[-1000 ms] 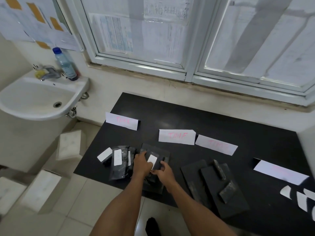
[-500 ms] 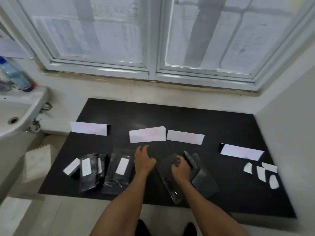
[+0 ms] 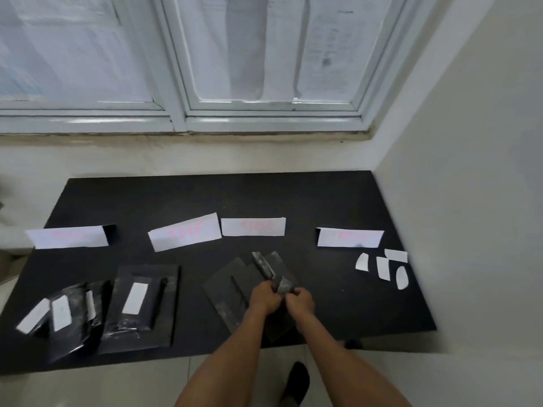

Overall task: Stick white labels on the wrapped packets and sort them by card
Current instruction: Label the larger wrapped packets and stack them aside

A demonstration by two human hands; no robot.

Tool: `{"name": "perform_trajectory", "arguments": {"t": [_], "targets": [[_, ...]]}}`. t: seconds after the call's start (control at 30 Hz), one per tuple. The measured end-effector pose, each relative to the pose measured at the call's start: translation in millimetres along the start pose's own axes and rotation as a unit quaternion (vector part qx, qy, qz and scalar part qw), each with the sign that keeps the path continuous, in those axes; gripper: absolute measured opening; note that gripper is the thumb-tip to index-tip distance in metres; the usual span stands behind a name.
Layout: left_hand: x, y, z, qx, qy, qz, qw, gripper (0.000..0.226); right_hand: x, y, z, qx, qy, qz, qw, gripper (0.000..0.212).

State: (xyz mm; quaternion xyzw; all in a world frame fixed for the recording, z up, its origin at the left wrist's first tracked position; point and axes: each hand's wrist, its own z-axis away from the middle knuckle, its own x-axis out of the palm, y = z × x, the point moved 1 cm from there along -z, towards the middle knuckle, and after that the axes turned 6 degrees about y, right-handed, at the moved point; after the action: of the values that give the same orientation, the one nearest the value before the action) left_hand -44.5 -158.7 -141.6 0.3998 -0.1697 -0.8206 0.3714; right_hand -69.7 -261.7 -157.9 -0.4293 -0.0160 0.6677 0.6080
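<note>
My left hand (image 3: 264, 298) and my right hand (image 3: 300, 301) together grip a small black wrapped packet (image 3: 283, 284) over a pile of unlabelled black packets (image 3: 235, 286) in the table's front middle. A larger packet with a white label (image 3: 134, 298) lies to the left. Further left sits a heap of labelled packets (image 3: 73, 309). Four white cards with pink writing stand in a row: far left card (image 3: 68, 237), second card (image 3: 184, 232), third card (image 3: 253, 227), right card (image 3: 349, 238). Several loose white labels (image 3: 382, 267) lie at the right.
The black table (image 3: 205, 198) stands under a window, with a wall close on the right. Its front edge runs just above my shoe (image 3: 296, 383) on the tiled floor.
My view has swung right, so the sink is out of sight. My left hand moved from beside the labelled packet to the unlabelled pile, and both hands now hold a small packet.
</note>
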Motion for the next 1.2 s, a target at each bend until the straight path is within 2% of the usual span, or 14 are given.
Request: {"name": "perform_trajectory", "arguments": {"t": [0.1, 0.27, 0.37, 0.6, 0.77, 1.0, 1.2], "targets": [[9.5, 5.9, -6.9, -0.025, 0.007, -0.006, 1.0, 0.03, -5.9, 3.2, -10.7, -0.006, -0.035, 0.01, 0.999, 0.017], [26.9, 25.6, -20.1, -0.069, 0.001, 0.033, 0.997, 0.003, -36.8, 1.5, -29.5, -0.048, -0.019, -0.024, 0.998, 0.03], [44.6, 47.4, -35.6, -0.072, -0.003, 0.087, 0.994, 0.021, -66.8, -2.1, -51.4, -0.08, -0.003, -0.029, 0.996, 0.028], [89.6, 129.0, -54.9, -0.043, -0.032, 0.11, 0.992, 0.02, -163.0, -4.2, -120.9, -0.14, 0.088, 0.063, 0.984, 0.031], [110.5, 167.8, -62.8, -0.05, -0.047, 0.121, 0.99, 0.018, -202.5, -6.7, -161.0, -0.199, 0.098, 0.16, 0.962, 0.04], [124.0, 180.3, -74.7, -0.076, -0.063, 0.13, 0.987, 0.018, -203.5, -8.4, -188.2, -0.268, 0.077, 0.308, 0.91, 0.041], [123.2, 174.1, -79.9, -0.089, -0.055, 0.149, 0.983, 0.021, -197.1, 0.4, -196.2, -0.259, 0.102, 0.325, 0.904, 0.027]]}}
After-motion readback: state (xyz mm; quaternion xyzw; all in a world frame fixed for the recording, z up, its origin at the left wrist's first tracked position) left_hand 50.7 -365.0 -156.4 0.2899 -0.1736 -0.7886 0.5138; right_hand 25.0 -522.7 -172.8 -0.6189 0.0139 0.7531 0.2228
